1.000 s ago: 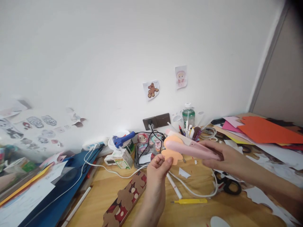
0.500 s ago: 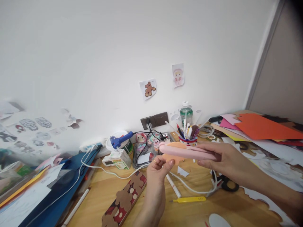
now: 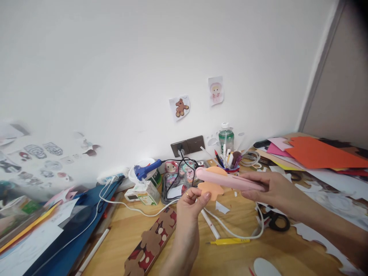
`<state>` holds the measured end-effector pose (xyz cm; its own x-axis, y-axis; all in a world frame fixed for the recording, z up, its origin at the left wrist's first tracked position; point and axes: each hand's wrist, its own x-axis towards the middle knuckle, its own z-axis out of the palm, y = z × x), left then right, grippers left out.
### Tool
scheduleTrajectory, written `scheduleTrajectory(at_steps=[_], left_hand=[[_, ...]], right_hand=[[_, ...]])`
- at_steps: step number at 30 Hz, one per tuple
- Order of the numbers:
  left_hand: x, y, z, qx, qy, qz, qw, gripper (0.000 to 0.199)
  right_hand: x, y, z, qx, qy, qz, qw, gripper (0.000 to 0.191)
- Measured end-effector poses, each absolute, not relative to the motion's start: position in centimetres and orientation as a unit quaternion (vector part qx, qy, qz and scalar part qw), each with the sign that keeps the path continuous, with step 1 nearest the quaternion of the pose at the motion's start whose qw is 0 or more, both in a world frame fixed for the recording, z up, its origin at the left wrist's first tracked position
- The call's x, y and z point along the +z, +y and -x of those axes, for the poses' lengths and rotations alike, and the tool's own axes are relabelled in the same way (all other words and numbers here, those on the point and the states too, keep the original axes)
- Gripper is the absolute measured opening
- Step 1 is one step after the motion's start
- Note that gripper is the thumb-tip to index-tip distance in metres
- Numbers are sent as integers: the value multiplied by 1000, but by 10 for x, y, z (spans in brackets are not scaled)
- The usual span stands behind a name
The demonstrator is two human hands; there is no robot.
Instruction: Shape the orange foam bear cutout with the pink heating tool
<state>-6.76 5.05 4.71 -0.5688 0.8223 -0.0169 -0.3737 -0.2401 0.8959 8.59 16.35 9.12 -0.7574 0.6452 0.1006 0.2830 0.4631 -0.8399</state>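
In my right hand [image 3: 257, 184] is a slim pink hair straightener [image 3: 221, 178] with a rounded tip, held level with its tip to the left. My fingers wrap its rear end. A peach-orange craft piece [image 3: 211, 188] with a wavy edge shows above and below the pink arms, which cross it. Whether the arms pinch it is hard to see. The lower left edge of the piece is pinched between thumb and fingers of my left hand [image 3: 192, 205], which wears a ring. A white cord [image 3: 244, 236] loops beneath my right hand.
Below lie a yellow craft knife [image 3: 230, 241], a white pen [image 3: 211, 226] and black-handled scissors [image 3: 277, 221]. A brown bear-shaped strip [image 3: 152, 241] lies left. Behind stand a blue glue gun [image 3: 148, 170], a pen cup [image 3: 230, 168] and a bottle [image 3: 226, 136]. Coloured sheets [image 3: 324, 151] are stacked right.
The hair straightener has shifted slightly right and its tip has risen a little. More of the orange piece shows above and below it. My left hand has moved slightly left, still pinching the piece.
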Motion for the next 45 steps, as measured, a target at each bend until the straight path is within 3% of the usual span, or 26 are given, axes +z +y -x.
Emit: scheduleTrajectory(at_steps=[4, 9, 15, 21, 34, 40, 45], left_hand=[[44, 51, 72, 756, 466, -228, 398, 16], [29, 50, 81, 766, 463, -171, 412, 15], [29, 50, 79, 774, 445, -143, 427, 15], [36, 47, 65, 771, 432, -149, 443, 15], [43, 44, 59, 763, 433, -177, 446, 16], [43, 47, 60, 769, 455, -159, 419, 22], [45, 43, 63, 759, 447, -194, 432, 15]], right_hand=[[89, 171, -89, 458, -807, 295, 227, 37], [96, 190, -101, 475, -729, 359, 338, 33], [97, 179, -92, 484, -804, 274, 212, 33], [91, 160, -78, 458, -851, 217, 137, 36], [89, 160, -79, 467, -838, 229, 166, 28], [83, 162, -77, 449, -831, 262, 196, 30], [83, 164, -78, 460, -830, 254, 188, 34]])
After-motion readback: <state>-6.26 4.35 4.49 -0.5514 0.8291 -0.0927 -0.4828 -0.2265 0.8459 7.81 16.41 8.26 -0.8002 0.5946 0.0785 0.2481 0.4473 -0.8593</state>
